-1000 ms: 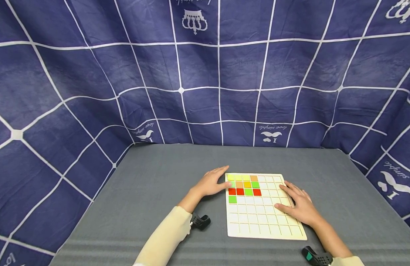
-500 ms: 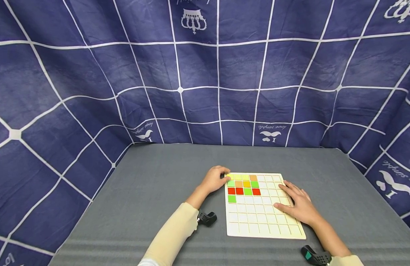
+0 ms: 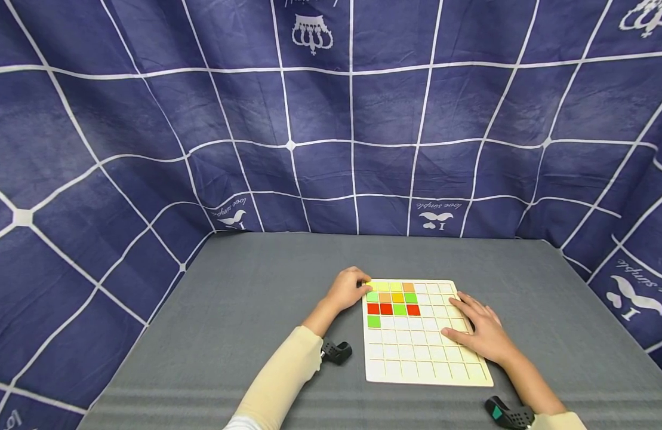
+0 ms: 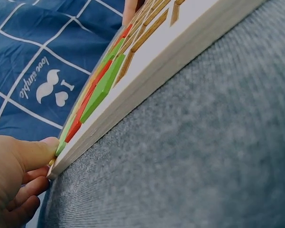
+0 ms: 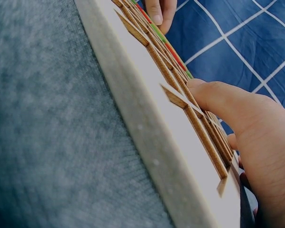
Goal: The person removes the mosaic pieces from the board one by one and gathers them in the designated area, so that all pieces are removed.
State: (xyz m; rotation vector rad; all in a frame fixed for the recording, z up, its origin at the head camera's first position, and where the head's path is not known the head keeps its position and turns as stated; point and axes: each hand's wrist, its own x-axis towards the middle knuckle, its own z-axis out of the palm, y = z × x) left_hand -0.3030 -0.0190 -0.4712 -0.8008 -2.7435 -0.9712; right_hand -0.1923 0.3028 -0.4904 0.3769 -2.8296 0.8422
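Left fingers (image 4: pixel 32 186): pinch a corner of the board (image 3: pixel 427 352).
Right fingers (image 3: pixel 465 310): loosely spread over its right side.
Tiles (image 3: pixel 386 309): uneven lifting, I judge, could spill them.

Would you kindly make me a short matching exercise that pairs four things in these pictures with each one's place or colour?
Column one
1. Left hand
2. Right hand
3. Board
4. Backdrop cloth

Column two
A. Blue with white lines
B. At the board's right edge
C. Lying on the grey table
D. At the board's far left corner

Right pairs: 1-D, 2-B, 3-C, 4-A
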